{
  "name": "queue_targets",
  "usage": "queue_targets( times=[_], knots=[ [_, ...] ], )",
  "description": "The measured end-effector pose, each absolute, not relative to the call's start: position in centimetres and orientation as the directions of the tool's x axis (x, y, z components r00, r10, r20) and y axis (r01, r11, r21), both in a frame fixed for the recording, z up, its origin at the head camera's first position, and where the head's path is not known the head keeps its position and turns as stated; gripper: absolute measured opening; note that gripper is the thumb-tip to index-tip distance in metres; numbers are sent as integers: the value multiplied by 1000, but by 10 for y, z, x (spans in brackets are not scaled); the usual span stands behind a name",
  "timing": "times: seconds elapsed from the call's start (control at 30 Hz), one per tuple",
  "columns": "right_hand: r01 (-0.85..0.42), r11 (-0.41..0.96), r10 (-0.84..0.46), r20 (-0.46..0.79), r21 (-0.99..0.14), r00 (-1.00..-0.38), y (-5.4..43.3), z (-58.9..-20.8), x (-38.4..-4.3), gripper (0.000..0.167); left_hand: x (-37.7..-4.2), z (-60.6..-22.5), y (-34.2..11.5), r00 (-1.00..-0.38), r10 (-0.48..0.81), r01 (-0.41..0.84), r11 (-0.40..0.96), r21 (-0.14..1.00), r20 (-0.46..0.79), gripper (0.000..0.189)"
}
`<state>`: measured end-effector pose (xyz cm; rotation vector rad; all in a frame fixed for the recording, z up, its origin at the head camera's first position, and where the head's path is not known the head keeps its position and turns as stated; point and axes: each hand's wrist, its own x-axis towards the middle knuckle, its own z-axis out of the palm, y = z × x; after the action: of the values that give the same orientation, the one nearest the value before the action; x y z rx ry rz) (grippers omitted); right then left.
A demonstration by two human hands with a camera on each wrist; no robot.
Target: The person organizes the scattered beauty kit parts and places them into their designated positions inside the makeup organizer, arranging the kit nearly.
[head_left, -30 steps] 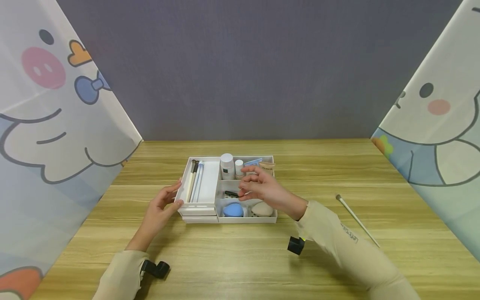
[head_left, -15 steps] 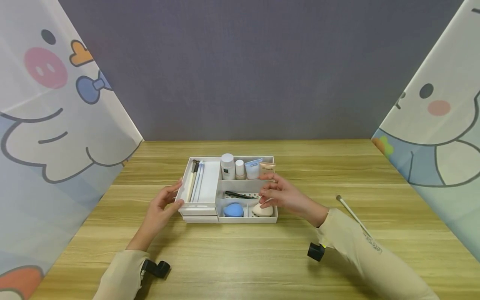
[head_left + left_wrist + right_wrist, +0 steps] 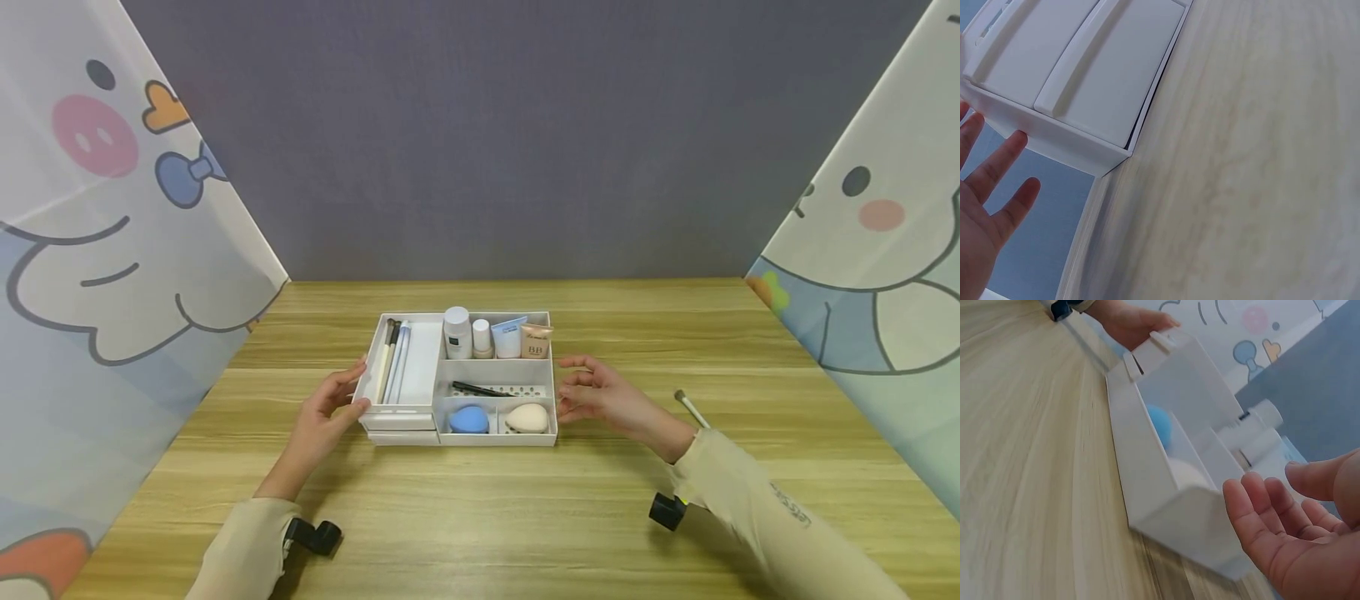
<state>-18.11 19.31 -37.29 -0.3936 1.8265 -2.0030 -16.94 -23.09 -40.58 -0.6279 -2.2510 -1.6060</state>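
A white cosmetics organizer [image 3: 495, 439] stands on the table. My left hand [image 3: 322, 421] rests against its left side; in the left wrist view those fingers [image 3: 997, 164] are straight and spread along the wall. Just beside the right wall is my right hand [image 3: 615, 404], holding nothing, its fingers loosely bent. Whether its fingertips touch the wall I cannot tell. Makeup brushes [image 3: 387, 360] and pale sticks lie in the left tray. A thin black pen-like stick [image 3: 476, 388] lies in the middle compartment. In front sit a blue makeup sponge [image 3: 469, 420] and a cream makeup sponge [image 3: 528, 418].
The back compartment holds a white bottle [image 3: 457, 337], a small white-capped bottle [image 3: 482, 337], a light blue tube [image 3: 507, 339] and a beige BB tube [image 3: 536, 342]. A loose makeup brush [image 3: 691, 408] lies at the right, partly behind my right sleeve. A grey panel [image 3: 510, 142] stands behind.
My right hand has moved right, from above the middle compartment to beyond the organizer's right wall. The black stick and the tubes have come into full view. My left hand stays put.
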Motion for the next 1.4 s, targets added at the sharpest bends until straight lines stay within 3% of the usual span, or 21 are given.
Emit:
queue_targets(
  times=[0.3,0.7,1.0,1.27,1.4],
  knots=[
    [74,-52,-460,-42,-996,-887,219,-380,-181,43,-170,-407,-231,-852,172,524,264,810,495,43],
    [44,26,-520,-51,-999,-852,267,-382,-178,49,-170,-407,-231,-854,189,520,253,816,485,44],
    [7,96,-528,-57,-995,-847,302,-380,-176,35,-170,-408,-231,-851,187,525,248,814,491,44],
    [-18,220,-493,-96,-975,-865,323,-377,-173,54,-170,-408,-232,-847,187,531,241,812,498,43],
    [-44,271,-455,-88,-962,-886,332,-377,-172,51,-170,-408,-231,-845,188,534,233,813,501,43]
  ],
)
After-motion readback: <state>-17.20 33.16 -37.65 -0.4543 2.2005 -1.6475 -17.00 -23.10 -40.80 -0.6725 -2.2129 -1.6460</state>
